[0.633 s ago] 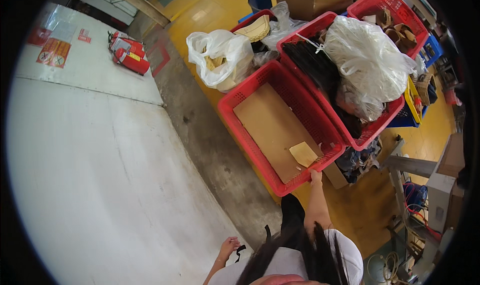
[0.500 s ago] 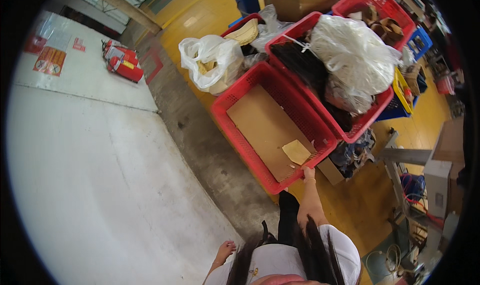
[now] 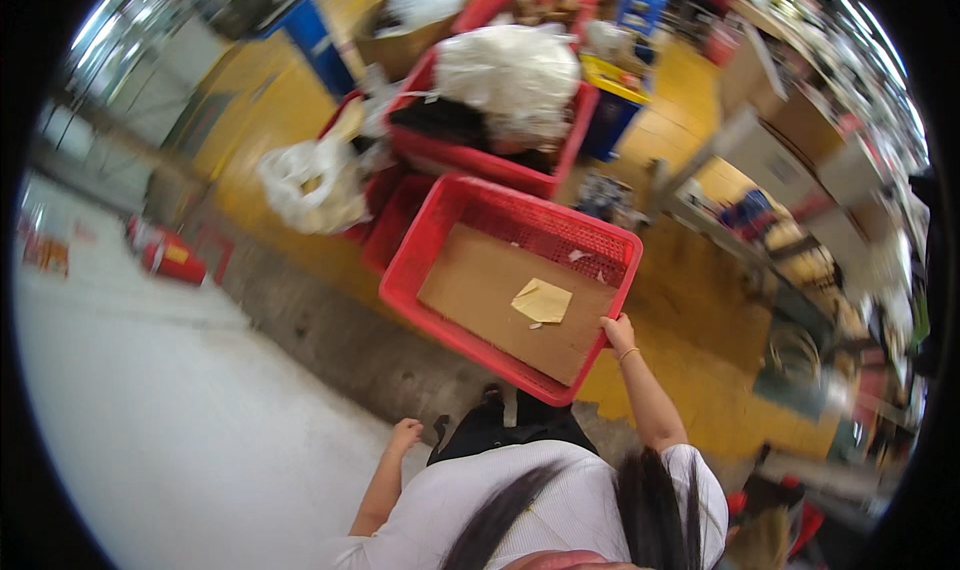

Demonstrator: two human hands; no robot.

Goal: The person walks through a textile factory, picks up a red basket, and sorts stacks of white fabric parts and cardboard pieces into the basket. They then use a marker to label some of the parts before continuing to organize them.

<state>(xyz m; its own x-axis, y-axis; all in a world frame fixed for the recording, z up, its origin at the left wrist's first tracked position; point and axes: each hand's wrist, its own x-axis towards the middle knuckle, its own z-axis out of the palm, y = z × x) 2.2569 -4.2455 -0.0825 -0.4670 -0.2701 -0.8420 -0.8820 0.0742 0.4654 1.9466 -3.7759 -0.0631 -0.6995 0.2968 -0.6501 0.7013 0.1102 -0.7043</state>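
Crate (image 3: 470,240) now lifted and tilted off the floor; right hand (image 3: 617,332) clamps its rim. Left hand (image 3: 405,436) hangs loosely curled, empty. Carry underway.

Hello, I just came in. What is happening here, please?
A person is standing over a red plastic crate and gripping its near corner with the right hand. The crate holds a flat cardboard sheet with a small yellowish paper on it. The left hand hangs free at the side, holding nothing. Another red crate behind is full of white bags.
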